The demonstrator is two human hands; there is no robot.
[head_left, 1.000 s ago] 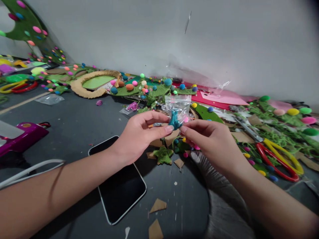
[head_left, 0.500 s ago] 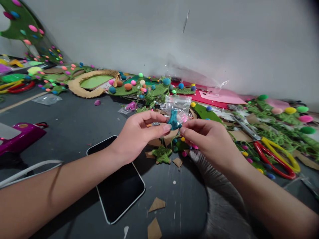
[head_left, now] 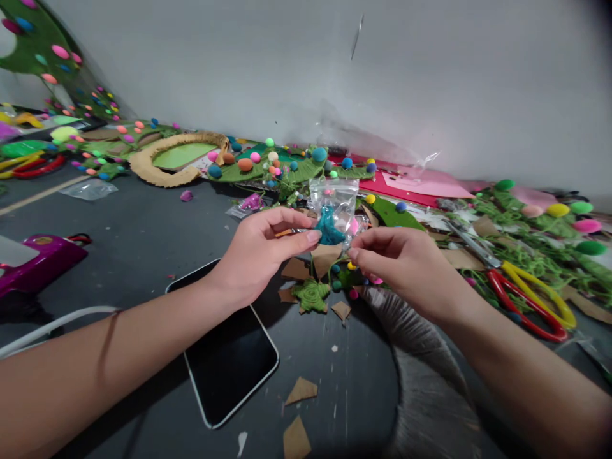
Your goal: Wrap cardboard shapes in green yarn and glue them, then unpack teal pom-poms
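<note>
Over the middle of the table [head_left: 354,382], we've got a small clear bag [head_left: 347,194] held up, with a teal bundle [head_left: 329,224] showing through the plastic. And it's the left hand [head_left: 255,252] doing the holding, thumb and fingers pinching the bag at its left side, right by the bundle! Across from it, the right hand [head_left: 406,258] has thumb and fingertip together at the bag's lower right corner; whether they nip the plastic, I can't tell from this angle.

Just below the bag, a green yarn star [head_left: 310,295] lies among cardboard scraps [head_left: 301,390], which trail down toward the near edge. Look left, and a phone [head_left: 229,363] lies dark, partly under the left forearm. Farther out, toward the table's left edge, a purple tool [head_left: 55,258]! Over on the right side, scissors [head_left: 495,262] with red and yellow handles rest beside loose green yarn [head_left: 507,245]. And along the back edge, a tan ring [head_left: 143,162] and pink sheets [head_left: 430,183] line up below the wall [head_left: 215,70].
</note>
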